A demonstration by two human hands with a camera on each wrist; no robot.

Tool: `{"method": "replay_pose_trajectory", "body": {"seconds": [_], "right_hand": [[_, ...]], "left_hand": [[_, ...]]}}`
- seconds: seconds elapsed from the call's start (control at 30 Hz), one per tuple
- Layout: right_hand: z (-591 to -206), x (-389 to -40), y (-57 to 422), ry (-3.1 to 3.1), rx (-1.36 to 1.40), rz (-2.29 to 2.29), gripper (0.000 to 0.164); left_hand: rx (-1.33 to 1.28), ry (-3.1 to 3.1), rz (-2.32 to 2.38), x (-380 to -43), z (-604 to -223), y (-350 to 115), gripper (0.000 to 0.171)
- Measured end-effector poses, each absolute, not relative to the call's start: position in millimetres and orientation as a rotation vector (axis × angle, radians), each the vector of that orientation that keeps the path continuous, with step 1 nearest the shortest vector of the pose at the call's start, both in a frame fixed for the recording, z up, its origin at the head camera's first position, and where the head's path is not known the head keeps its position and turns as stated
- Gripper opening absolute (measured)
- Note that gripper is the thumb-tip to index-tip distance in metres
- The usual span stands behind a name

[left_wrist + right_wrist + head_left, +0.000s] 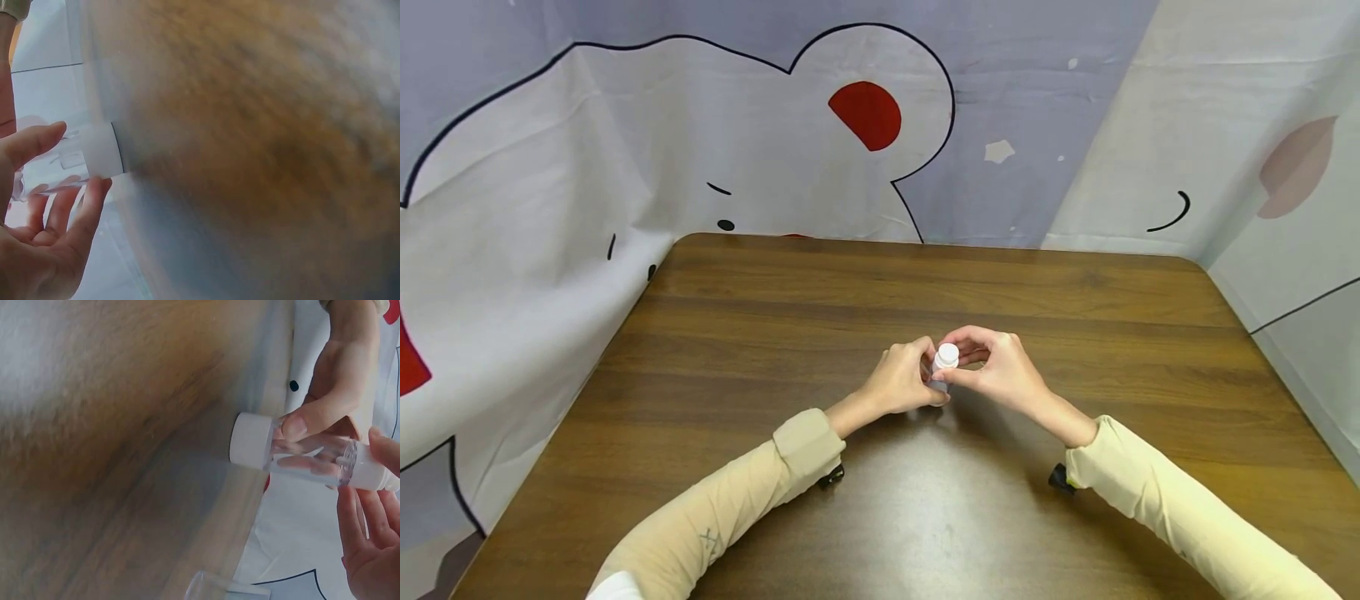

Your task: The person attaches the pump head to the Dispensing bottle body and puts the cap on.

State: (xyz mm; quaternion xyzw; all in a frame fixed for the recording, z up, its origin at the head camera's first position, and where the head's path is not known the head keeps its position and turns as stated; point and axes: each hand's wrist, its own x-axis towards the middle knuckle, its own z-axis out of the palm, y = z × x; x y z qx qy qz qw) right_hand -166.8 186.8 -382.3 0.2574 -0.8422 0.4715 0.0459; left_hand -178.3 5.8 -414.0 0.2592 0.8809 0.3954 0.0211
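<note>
A small clear bottle (948, 355) with a white base and a white top stands upright or nearly so between both hands, over the table's middle. My left hand (898, 378) grips its clear body from the left, thumb on the near side. From the right, my right hand (1004, 372) pinches the white top between thumb and fingers. The left wrist view shows the bottle's white base (103, 150) by the table. In the right wrist view, the white collar (367, 466) sits between the right thumb and fingers. Whether the base touches the table, I cannot tell.
The brown wooden table (760, 325) has rounded far corners. Behind it hangs a printed cloth (760, 133), which also runs along the sides. A transparent piece (212, 587) shows at the bottom of the right wrist view; its kind cannot be told.
</note>
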Motion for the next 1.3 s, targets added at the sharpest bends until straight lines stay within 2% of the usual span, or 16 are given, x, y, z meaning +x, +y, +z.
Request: {"method": "replay_pose_trajectory", "body": {"seconds": [0.53,0.93,1.3], "right_hand": [[-379.4,-172.0,191.0,-2.616,0.919,1.403,0.035],[-376.2,-175.8,205.7,-2.641,1.050,1.329,0.047],[-374.3,-178.3,221.0,-2.666,0.971,1.274,0.050]], "left_hand": [[0.779,2.600,1.297,-180.7,-417.3,4.1,0.041],[0.759,2.546,1.318,-181.3,-419.1,4.0,0.044],[0.746,2.523,1.339,-181.6,-419.0,2.3,0.044]]}}
